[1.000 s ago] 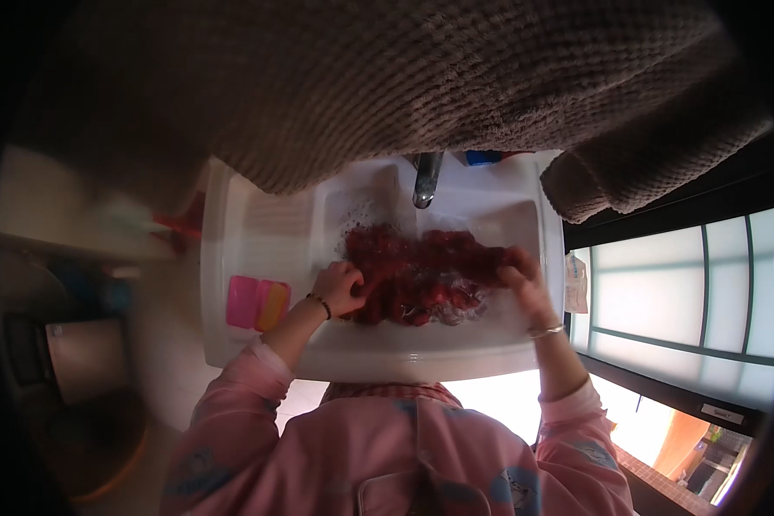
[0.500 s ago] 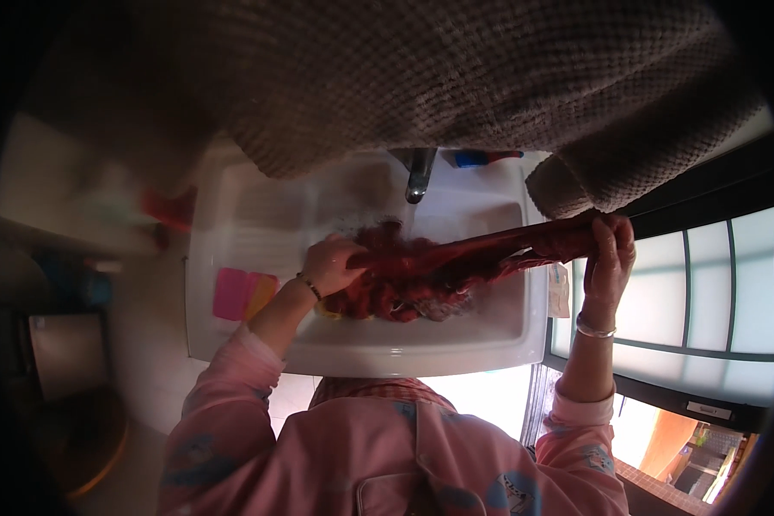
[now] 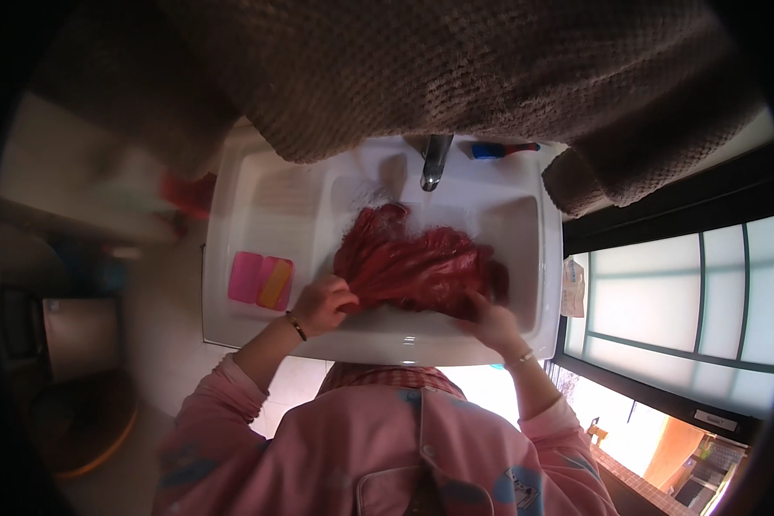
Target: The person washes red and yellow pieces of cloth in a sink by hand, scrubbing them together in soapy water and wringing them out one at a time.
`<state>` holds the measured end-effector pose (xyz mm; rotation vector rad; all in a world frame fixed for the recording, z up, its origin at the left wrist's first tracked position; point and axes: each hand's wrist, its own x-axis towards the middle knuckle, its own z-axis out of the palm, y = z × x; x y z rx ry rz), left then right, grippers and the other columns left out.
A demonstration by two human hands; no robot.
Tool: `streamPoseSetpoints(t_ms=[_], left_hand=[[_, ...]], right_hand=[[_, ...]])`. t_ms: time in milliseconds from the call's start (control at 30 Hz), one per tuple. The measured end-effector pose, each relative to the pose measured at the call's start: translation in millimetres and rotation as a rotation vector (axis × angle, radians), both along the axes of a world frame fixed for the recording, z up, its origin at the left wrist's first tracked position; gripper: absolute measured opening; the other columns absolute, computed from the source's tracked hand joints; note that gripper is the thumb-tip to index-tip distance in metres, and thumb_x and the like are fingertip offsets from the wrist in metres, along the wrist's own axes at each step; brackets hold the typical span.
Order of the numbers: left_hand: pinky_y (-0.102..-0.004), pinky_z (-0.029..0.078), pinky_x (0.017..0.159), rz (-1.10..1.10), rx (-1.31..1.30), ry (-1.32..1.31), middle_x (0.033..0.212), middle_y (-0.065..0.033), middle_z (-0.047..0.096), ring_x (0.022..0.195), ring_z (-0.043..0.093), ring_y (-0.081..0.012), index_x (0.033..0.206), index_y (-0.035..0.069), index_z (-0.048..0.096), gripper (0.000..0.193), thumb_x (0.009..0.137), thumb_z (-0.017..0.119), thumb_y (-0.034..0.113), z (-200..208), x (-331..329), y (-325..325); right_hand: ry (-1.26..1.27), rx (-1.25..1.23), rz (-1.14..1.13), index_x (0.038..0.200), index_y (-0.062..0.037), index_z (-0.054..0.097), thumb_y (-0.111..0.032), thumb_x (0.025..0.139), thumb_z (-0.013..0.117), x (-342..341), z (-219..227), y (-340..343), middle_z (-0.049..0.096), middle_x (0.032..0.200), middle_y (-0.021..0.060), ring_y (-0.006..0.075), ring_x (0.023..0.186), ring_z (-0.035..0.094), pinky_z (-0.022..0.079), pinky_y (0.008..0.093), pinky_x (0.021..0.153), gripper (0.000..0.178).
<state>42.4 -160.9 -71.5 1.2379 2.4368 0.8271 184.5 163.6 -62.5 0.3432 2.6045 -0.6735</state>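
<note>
A wet, dark red cloth, probably a garment, lies bunched and spread in the basin of the white sink, with some foam along its far side. My left hand pinches the cloth at its near left edge, pulling folds toward it. At the near right edge my right hand has its fingers closed on the same cloth; its fingertips are partly hidden against it. Above the far side of the cloth stands the metal faucet.
On the sink's left ledge sits an open pink soap box with an orange-yellow soap bar in it. A blue brush with a red handle lies behind the faucet. A grey-brown textured towel hangs across the far side.
The cloth, stretched up to the right between both hands before, now lies down in the basin. My right hand has come down and left; my left hand has moved nearer to me.
</note>
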Motion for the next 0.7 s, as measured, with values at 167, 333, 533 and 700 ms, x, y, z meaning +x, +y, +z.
streamPoseSetpoints(t_ms=[167,333,533,700], left_hand=[[-0.0366,0.043,0.064,-0.119,0.377,-0.060,0.074,-0.0068,0.051,0.071,0.052,-0.0273,0.084,0.008,0.058,0.021,0.065,0.061,-0.001,15,22,69],[-0.0322,0.044,0.064,0.007,0.374,-0.186,0.083,-0.0086,0.052,0.069,0.051,-0.0250,0.090,0.007,0.055,0.027,0.066,0.055,-0.007,-14,31,78],[-0.0316,0.047,0.074,0.025,0.256,-0.374,0.112,-0.0130,0.049,0.080,0.053,-0.0234,0.122,0.008,0.042,0.056,0.069,0.057,-0.004,-44,27,91],[-0.0407,0.046,0.085,0.168,0.449,-0.144,0.112,-0.0171,0.053,0.098,0.055,-0.0350,0.119,0.006,0.046,0.050,0.071,0.062,0.001,-13,-2,141]], right_hand=[[0.258,0.009,0.183,0.126,-0.0190,0.046,-0.040,0.072,0.066,-36,-30,-74,0.064,0.076,0.0149,0.0329,0.069,0.062,0.049,0.0426,0.061,0.062],[0.530,-0.077,-0.059,0.101,-0.0141,0.063,-0.010,0.069,0.053,-49,-14,-38,0.064,0.079,0.0139,0.0310,0.068,0.062,0.050,0.0414,0.061,0.034],[0.660,-0.336,-0.237,0.101,-0.0063,0.064,0.000,0.074,0.047,-70,50,-6,0.066,0.080,0.0133,0.0252,0.062,0.062,0.050,0.0314,0.061,0.032],[0.514,-0.798,-0.566,0.102,0.0034,0.062,0.001,0.084,0.043,-71,77,-2,0.065,0.084,0.0077,0.0107,0.074,0.058,0.049,0.0240,0.067,0.026]])
